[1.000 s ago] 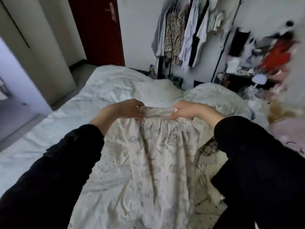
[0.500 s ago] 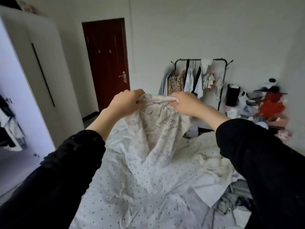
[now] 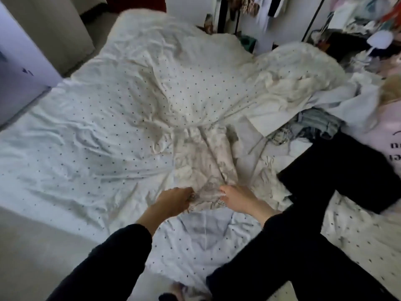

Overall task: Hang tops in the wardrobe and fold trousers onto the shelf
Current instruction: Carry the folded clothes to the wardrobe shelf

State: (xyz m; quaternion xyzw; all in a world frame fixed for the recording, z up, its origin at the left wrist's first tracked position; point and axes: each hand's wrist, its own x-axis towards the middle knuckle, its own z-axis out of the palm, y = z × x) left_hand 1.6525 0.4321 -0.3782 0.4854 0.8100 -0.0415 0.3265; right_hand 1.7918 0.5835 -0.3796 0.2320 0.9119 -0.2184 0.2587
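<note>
The person is lowering the cream printed garment (image 3: 208, 161) from where both hands were lifting it up in the air half a second ago; it is now lying stretched out flat on the dotted bed sheet (image 3: 108, 131). The left hand (image 3: 173, 200) and right hand (image 3: 236, 197) are coming down low with it, pinching its near edge, as the head is tilting downward.

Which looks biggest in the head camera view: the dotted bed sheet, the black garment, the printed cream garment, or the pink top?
1. dotted bed sheet
2. black garment
3. printed cream garment, held at its near edge by the left hand and right hand
4. pink top, though the frame edge cuts it off, so its rank is unsure.
</note>
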